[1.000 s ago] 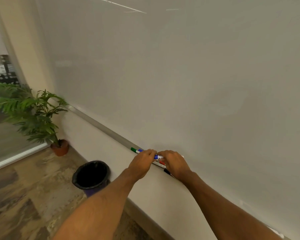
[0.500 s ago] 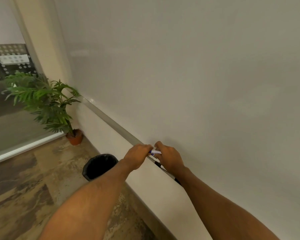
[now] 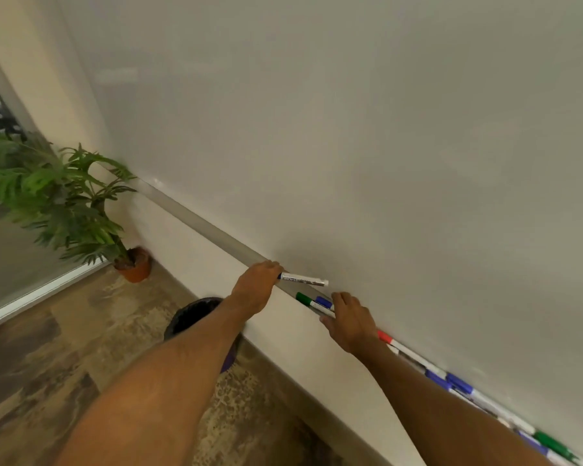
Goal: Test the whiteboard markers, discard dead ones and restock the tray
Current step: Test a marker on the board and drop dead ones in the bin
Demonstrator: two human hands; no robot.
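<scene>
Here, a white-barrelled marker juts from the closed left hand just above the whiteboard's tray, while the right hand, fingers loosely curled and holding nothing visible, rests on markers lying in the tray, above a black bin and near a potted plant.

Your left hand and right hand are apart, with open whiteboard surface above both. The tray to the left of your hands is bare; to the right, markers crowd it. Below, the bin and potted plant occupy the floor.
</scene>
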